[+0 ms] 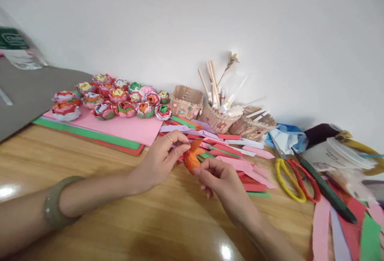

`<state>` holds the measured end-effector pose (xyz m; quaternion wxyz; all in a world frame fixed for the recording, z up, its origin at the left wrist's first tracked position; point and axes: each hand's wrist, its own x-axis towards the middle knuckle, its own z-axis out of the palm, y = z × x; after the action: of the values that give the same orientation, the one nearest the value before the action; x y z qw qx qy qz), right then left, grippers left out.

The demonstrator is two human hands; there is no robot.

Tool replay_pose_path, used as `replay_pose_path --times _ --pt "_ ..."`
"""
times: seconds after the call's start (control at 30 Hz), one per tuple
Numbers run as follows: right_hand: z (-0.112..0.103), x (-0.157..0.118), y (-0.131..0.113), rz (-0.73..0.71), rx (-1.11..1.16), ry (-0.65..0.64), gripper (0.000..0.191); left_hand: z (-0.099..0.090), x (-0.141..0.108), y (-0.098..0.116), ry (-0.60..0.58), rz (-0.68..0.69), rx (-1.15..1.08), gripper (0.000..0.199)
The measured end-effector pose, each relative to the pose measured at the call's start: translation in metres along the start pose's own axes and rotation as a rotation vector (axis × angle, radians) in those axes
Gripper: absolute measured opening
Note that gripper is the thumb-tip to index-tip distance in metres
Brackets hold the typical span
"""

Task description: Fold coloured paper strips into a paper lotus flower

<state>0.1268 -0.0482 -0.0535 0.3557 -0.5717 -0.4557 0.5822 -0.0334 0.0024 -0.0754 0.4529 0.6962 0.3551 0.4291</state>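
Observation:
Above the wooden table, an orange folded-paper flower piece [192, 162] with pointed flaps is held between both hands. My left hand [163, 157], wearing a ring, pinches its left side, where a bit of red paper shows at the fingertips. My right hand [220, 179] grips its lower right edge between thumb and fingers. Right behind the hands lies a loose pile of folded paper strips [237, 165] in pink, red, green, lilac and orange. Finished paper flowers [118, 95] in mixed colours sit in rows at the back left.
Pink paper sheets [132, 127] lie under the flowers. Decorated baskets [186, 103] stand along the wall, two holding sticks and pens. At right are scissors [297, 179] with yellow and red handles, a dark green long tool [328, 191], a white tub [333, 155] and paper scraps [351, 217].

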Motion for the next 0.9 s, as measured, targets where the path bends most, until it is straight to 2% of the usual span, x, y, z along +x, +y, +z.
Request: replay_pose_path --times 0.17,0.37,0.57,0.9 --pt "0.0037 -0.0011 0.0015 -0.005 -0.006 0.005 0.036 0.004 -0.0008 -0.0011 0.093 -0.009 0.015 0.013" --pt "0.0052 -0.001 0.0042 -0.017 -0.024 0.03 0.037 0.0057 -0.0014 0.0002 0.129 -0.08 -0.047 0.014" --pt "0.0043 -0.0008 0.0061 -0.054 -0.07 0.044 0.034 0.0059 0.0002 0.0003 0.184 -0.066 -0.077 0.012" --pt "0.0075 -0.0022 0.0032 -0.2 -0.171 0.119 0.028 0.0056 0.0002 0.0008 0.183 -0.103 -0.098 0.013"
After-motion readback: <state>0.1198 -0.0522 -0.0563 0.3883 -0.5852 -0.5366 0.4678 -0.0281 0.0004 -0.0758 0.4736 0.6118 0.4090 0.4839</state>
